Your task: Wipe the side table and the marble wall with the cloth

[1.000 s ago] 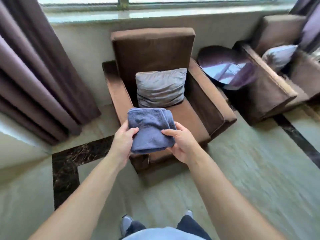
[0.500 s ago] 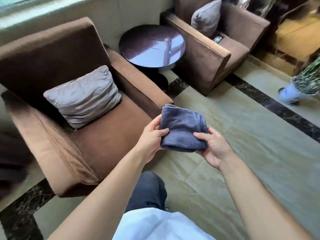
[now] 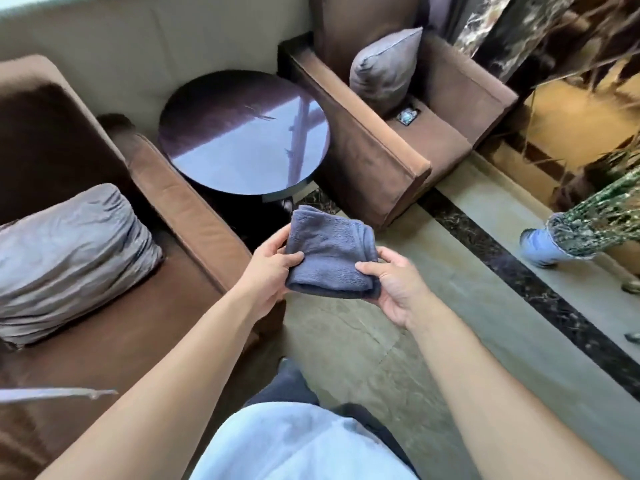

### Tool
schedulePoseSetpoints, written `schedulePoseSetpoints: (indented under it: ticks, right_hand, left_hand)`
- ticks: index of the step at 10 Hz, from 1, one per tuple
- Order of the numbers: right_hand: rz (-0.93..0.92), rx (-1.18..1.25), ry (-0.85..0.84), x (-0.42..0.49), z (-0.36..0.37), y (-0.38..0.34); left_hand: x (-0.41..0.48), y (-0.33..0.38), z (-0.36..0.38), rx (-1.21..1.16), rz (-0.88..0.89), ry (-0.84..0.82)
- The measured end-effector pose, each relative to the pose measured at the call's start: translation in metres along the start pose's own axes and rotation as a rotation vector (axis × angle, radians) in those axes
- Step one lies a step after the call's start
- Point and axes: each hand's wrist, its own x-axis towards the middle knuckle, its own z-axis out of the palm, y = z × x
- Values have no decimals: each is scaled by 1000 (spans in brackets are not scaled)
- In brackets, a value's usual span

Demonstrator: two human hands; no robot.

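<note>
Both hands, left hand (image 3: 268, 271) and right hand (image 3: 394, 289), clasped the folded blue cloth (image 3: 330, 252). It hung near the round dark surface (image 3: 242, 133). No writing was legible.

Both bare forearms reach forward from the bottom of the view and converge at chest height. The left hand (image 3: 268, 268) pinches with its thumb on top, fingers curled under; the right hand (image 3: 394, 285) mirrors it, palm turned inward, its thumb pressing on top.
</note>
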Motion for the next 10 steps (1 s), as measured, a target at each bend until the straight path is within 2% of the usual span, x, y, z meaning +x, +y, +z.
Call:
schedulePoseSetpoints:
  ticks: [1, 2, 3, 5, 6, 8, 9, 10]
  right_hand:
    - [12, -43, -40, 57, 16, -46]
    - [28, -118, -96, 120, 34, -77]
    - [67, -245, -144, 188, 55, -101]
    - [186, -526, -275, 358, 106, -155]
    - [228, -645, -367, 428, 124, -189]
    - [263, -777, -456, 542, 181, -193]
    - [309, -848, -391, 584, 189, -170]
    - [349, -946, -332, 597, 181, -157]
  left_hand:
    - [53, 32, 6, 5, -1, 62]
    - [110, 55, -1, -6, -98, 150]
    - [169, 66, -12, 0, -167, 265]
    - [313, 82, -31, -122, -197, 542]
    - [373, 100, -33, -183, -197, 606]
    - [479, 114, -85, -215, -79, 790]
    - [509, 101, -115, -195, -168, 877]
    - [506, 84, -124, -133, -357, 877]
